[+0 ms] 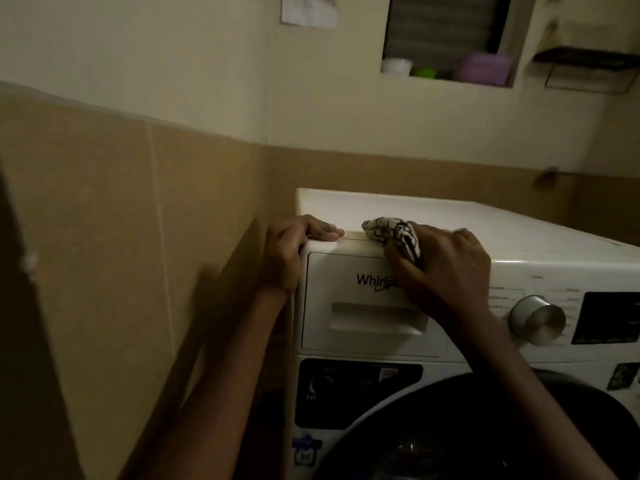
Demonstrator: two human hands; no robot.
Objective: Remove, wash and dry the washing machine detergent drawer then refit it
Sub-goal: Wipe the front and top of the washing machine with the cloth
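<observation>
Right hand (440, 258) grips cloth (391, 230) atop washer (467, 220) (drawer (363, 306) fitted).

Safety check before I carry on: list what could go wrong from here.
1. The cloth, bunched in the right hand, lies on the seam above the closed detergent drawer; it might snag if the drawer is pulled out.
2. The right forearm passes close to the dial and might nudge it.

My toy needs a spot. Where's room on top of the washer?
The white washing machine's flat top is bare behind both hands, back to the tiled wall. Front edge is crowded: left hand grips the corner, right hand holds a black-and-white patterned cloth.
</observation>
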